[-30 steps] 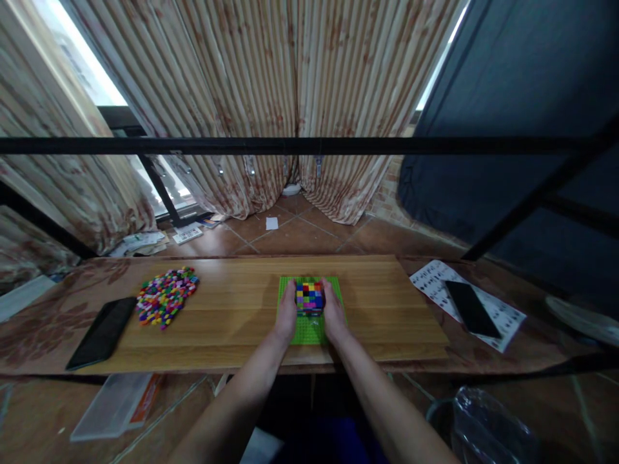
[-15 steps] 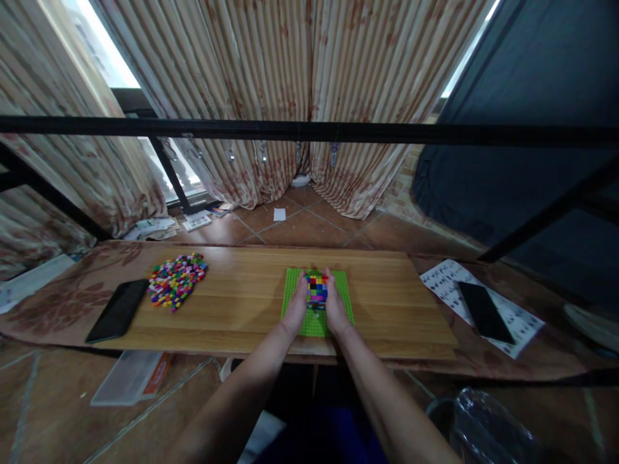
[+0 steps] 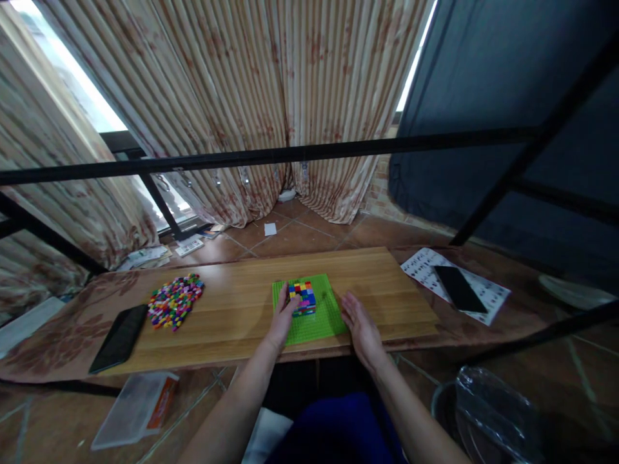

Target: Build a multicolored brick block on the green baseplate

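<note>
A multicoloured block of toy building bricks [image 3: 304,303] stands on a green studded baseplate [image 3: 316,330]. My left hand [image 3: 282,314] is at the block's left side, its fingers along the edge and its thumb across the near left corner, with part of the block between them. My right hand [image 3: 362,325] is apart from the block, just off the baseplate's right edge. Its fingers are stretched out and nothing is in it. The block's left face is hidden behind my left hand.
A heap of small coloured bricks [image 3: 175,301] lies on the left of the wooden board [image 3: 232,303], beside a black tablet [image 3: 118,338]. At right, a phone [image 3: 459,288] rests on a printed sheet [image 3: 423,263]. A clear plastic box [image 3: 128,412] is on the floor.
My right hand has come away from the block and moved right. My left hand stays at its left side. The baseplate appears turned slightly, and the camera view has shifted and tilted.
</note>
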{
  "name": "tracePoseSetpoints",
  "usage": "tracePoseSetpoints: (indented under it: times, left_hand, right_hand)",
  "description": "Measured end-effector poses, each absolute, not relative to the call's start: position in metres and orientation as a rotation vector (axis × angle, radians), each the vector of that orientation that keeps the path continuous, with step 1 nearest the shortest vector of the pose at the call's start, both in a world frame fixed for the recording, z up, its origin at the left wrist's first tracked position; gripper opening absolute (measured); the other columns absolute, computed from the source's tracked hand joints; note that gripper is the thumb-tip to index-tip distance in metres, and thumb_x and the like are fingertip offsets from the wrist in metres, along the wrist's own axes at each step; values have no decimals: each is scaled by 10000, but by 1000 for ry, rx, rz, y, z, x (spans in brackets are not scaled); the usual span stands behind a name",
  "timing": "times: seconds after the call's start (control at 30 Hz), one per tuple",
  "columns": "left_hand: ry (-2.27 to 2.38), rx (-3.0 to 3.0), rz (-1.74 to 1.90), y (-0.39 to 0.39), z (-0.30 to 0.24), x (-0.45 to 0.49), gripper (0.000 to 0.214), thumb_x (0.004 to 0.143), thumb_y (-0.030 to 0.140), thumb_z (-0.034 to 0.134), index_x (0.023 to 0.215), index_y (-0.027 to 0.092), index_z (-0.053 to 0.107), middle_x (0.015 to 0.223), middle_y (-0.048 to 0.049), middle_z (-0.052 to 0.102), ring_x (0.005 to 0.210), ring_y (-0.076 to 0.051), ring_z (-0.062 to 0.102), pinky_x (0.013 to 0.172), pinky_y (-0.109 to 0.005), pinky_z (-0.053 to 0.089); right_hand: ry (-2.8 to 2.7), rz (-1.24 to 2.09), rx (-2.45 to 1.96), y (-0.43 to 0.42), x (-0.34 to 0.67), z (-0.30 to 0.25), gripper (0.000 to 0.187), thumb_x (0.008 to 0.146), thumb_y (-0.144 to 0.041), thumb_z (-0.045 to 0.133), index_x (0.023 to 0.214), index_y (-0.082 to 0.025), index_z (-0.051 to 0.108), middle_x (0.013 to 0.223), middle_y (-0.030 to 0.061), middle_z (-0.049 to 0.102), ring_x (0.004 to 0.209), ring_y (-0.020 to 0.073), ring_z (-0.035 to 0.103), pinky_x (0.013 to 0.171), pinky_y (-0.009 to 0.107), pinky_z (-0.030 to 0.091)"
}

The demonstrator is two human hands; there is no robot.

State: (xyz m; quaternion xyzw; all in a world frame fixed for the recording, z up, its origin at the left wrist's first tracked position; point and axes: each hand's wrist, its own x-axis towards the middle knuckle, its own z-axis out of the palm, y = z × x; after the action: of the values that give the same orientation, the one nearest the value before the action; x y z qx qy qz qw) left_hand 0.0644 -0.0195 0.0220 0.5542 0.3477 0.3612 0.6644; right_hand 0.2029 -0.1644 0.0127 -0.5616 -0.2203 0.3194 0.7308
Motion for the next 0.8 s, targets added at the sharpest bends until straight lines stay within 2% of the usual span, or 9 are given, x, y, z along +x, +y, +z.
tracePoseSetpoints:
  times: [0.13, 0.23, 0.33, 0.43, 0.6, 0.73, 0.8]
  left_hand:
    - [643, 1388, 644, -9, 33, 55, 1075, 588, 213, 803, 1492, 249, 222, 1421, -102, 476, 1254, -258, 515, 1125, -449, 314]
    - [589, 1528, 524, 2, 37, 51, 1175, 537, 169, 826, 1504, 213, 160, 1319, -115, 551, 1133, -238, 596, 1087, -454, 363]
    - [604, 1599, 524, 8, 38, 52, 1133, 526, 190, 851, 1478, 205, 236, 1228, -103, 606, 1089, -230, 615, 1071, -449, 381]
    - [601, 1524, 601, 8, 42, 51, 1047, 510, 219, 871, 1416, 217, 346, 1226, -98, 608, 1076, -226, 617, 1043, -444, 413]
    - [518, 1275, 673, -1, 67, 33, 768, 539, 254, 858, 1243, 208, 554, 1151, -83, 668, 1047, -250, 631, 1022, -433, 433]
    - [471, 1075, 725, -16, 87, 16, 550, 511, 244, 833, 1037, 208, 673, 915, -41, 725, 920, -235, 669, 918, -352, 498]
    - [475, 1012, 733, -24, 94, 11, 528, 478, 196, 822, 988, 188, 686, 810, -19, 723, 820, -213, 680, 845, -317, 520]
  right_hand:
    - [-418, 704, -1290, -204, 192, 6, 528, 818, -615, 557, 1216, -277, 637, 1327, 104, 605, 1185, 285, 585, 905, 452, 519]
    - [-387, 744, -1315, -222, 185, 7, 461, 779, -582, 628, 1113, -270, 693, 1225, 104, 670, 1065, 285, 646, 814, 432, 548]
    - [-381, 764, -1364, -233, 179, 9, 435, 746, -574, 666, 1042, -262, 724, 1116, 100, 716, 951, 270, 677, 758, 413, 555]
    - [-375, 762, -1399, -243, 178, 9, 403, 735, -560, 682, 1010, -270, 738, 1070, 91, 731, 888, 257, 682, 718, 397, 556]
    - [-347, 803, -1394, -267, 186, 1, 381, 725, -541, 702, 1016, -300, 744, 1048, 73, 738, 839, 238, 679, 695, 365, 557]
    - [-285, 881, -1421, -280, 187, -10, 431, 681, -556, 737, 1005, -272, 753, 1019, 78, 743, 792, 215, 670, 663, 319, 545]
    - [-242, 931, -1429, -281, 183, -12, 465, 658, -556, 759, 1009, -251, 753, 1004, 80, 746, 773, 198, 665, 654, 293, 534]
